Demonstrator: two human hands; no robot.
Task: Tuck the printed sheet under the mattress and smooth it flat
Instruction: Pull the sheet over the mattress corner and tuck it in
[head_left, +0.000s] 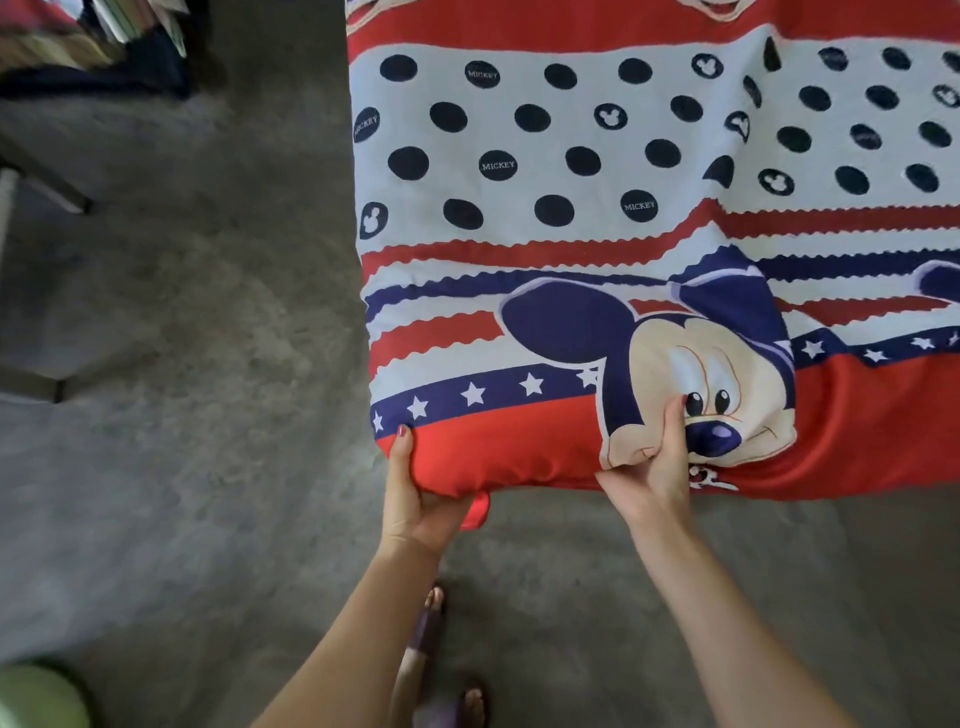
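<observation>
The printed sheet (571, 171) covers the mattress: red and blue stripes, stars, black dots on white and a cartoon mouse face. My left hand (415, 499) grips the near left corner from below, thumb up on the red edge, fingers hidden underneath. A small red flap of sheet (480, 512) hangs beside that hand. My right hand (654, 467) pinches the sheet at the near edge over the mouse face, with its thumb on top. A crease runs up the sheet right of the middle. The mattress itself is hidden under the sheet.
Grey concrete floor (182, 364) lies left of and in front of the bed. My sandalled feet (441, 660) stand just below the corner. Metal furniture legs (57, 387) and dark stacked cloth (104, 47) sit at the far left. A green object (36, 696) shows at bottom left.
</observation>
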